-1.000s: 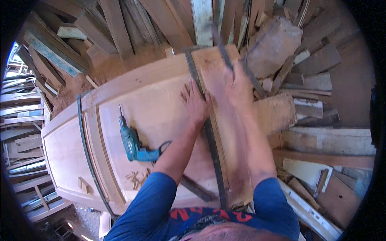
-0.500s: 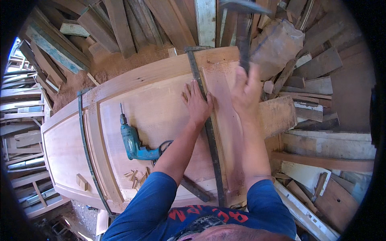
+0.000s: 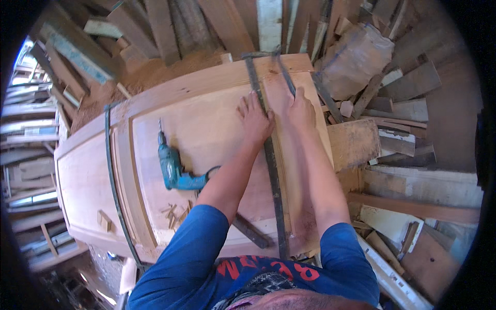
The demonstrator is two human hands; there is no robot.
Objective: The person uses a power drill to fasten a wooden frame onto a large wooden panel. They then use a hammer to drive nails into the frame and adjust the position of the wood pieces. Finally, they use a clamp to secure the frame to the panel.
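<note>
A panelled wooden door (image 3: 201,116) lies flat before me, with a long dark metal bar clamp (image 3: 273,178) across it near its right end. My left hand (image 3: 257,120) rests flat there, fingers spread, on the panel and against the clamp bar. In my right hand (image 3: 302,111) is a hammer (image 3: 285,74), gripped by its handle. Its head, partly blurred, is at the clamp's far end by the door's far edge; I cannot tell whether they touch. A teal power drill (image 3: 173,168) lies on the panel left of my left forearm.
Another bar clamp (image 3: 112,173) crosses the door's left part. Small wooden pegs (image 3: 175,214), a wood block (image 3: 104,220) and a dark bar (image 3: 250,231) lie on the near side. Timber offcuts (image 3: 408,108) and sawdust (image 3: 142,77) surround the door.
The hammer has swung down from above the door's far right corner to the clamp's far end. My right hand moved slightly left with it, while my left hand kept its place on the clamp.
</note>
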